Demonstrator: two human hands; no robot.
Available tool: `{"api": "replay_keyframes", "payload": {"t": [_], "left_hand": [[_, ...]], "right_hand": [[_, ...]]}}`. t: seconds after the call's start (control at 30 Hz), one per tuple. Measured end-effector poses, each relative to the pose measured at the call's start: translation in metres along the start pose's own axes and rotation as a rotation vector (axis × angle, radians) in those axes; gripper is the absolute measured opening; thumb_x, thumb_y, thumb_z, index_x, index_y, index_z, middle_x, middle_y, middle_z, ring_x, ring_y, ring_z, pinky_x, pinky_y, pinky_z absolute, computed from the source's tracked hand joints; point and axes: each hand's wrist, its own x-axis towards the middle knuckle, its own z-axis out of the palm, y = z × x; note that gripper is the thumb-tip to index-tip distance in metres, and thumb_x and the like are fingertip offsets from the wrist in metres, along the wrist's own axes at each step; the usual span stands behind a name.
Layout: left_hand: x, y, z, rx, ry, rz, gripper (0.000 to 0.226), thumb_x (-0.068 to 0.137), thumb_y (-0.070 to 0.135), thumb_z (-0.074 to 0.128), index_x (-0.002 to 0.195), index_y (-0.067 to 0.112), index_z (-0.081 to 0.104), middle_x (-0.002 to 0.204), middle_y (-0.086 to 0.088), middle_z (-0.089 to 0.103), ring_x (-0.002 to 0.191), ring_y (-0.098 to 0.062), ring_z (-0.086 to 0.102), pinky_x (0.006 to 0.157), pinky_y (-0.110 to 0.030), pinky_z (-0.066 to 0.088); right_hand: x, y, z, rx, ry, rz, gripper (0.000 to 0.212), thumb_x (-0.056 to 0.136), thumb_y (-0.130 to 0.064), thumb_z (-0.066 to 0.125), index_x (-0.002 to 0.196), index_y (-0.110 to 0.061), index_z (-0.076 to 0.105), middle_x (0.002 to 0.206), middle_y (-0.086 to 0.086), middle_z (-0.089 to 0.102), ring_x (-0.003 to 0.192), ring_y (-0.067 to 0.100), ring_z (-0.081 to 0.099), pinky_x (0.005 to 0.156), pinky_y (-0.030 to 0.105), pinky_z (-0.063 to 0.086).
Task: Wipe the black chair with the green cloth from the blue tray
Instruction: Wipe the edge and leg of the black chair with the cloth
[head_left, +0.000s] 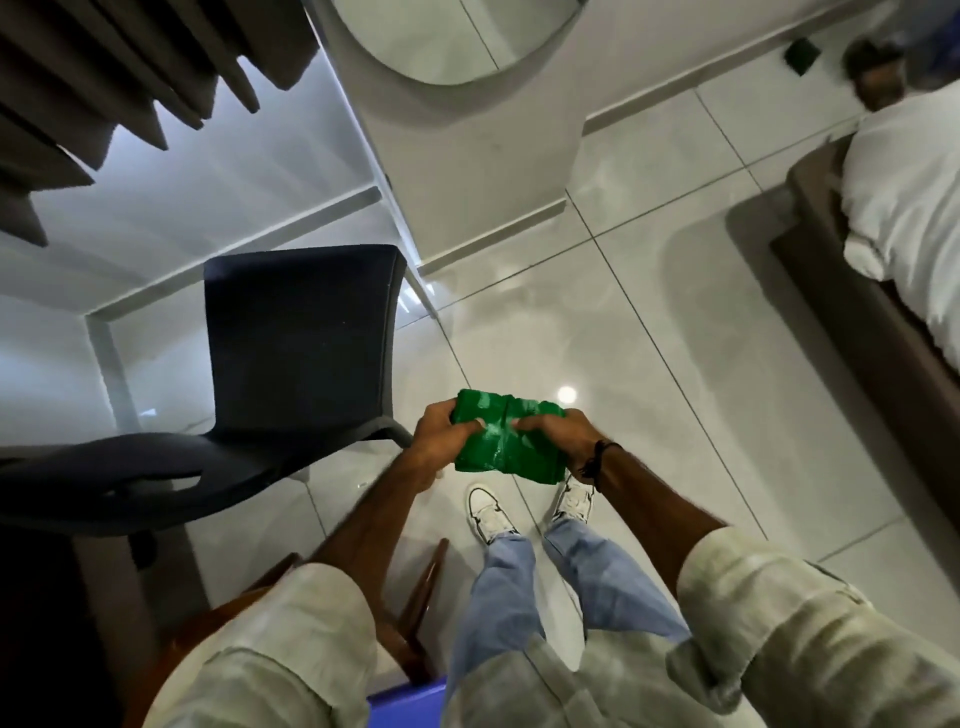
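Note:
A folded green cloth (506, 439) is held in front of me above the floor, gripped at both ends. My left hand (439, 434) clasps its left side and my right hand (563, 439), with a dark wrist band, clasps its right side. The black chair (298, 338) stands to the left of my hands, its backrest upright and its seat (135, 473) stretching toward the lower left. A sliver of the blue tray (408, 699) shows at the bottom edge, between my sleeves.
A glass-topped table (171, 218) with white legs lies behind the chair. A brown wooden stool (415, 597) stands under my left arm. At right is a bed (904, 218) with white bedding; a person sits at its far end. Glossy floor tiles (675, 374) spread ahead.

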Motion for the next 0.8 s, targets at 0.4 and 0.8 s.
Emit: {"api": "replay_keyframes", "payload": {"t": [0.4, 0.8], "left_hand": [[0.131, 0.013, -0.062, 1.052, -0.224, 0.13, 0.039, 0.096, 0.027, 0.062, 0.132, 0.011, 0.06, 0.128, -0.013, 0.066, 0.115, -0.03, 0.062, 0.103, -0.045, 0.052], [0.29, -0.079, -0.171, 2.045, -0.669, 0.735, 0.061, 0.103, 0.048, 0.018, 0.148, 0.02, 0.048, 0.16, -0.012, 0.04, 0.152, -0.03, 0.028, 0.127, -0.05, 0.019]], "right_hand": [[0.101, 0.043, 0.018, 0.19, 0.027, 0.026, 0.032, 0.087, -0.005, 0.063, 0.119, -0.001, 0.064, 0.107, 0.018, 0.07, 0.096, 0.033, 0.067, 0.09, 0.042, 0.055], [0.249, 0.145, 0.061, 0.348, -0.028, 0.207, 0.033, 0.079, -0.005, 0.074, 0.112, -0.008, 0.069, 0.107, 0.014, 0.074, 0.097, 0.031, 0.072, 0.089, 0.043, 0.058]]}}
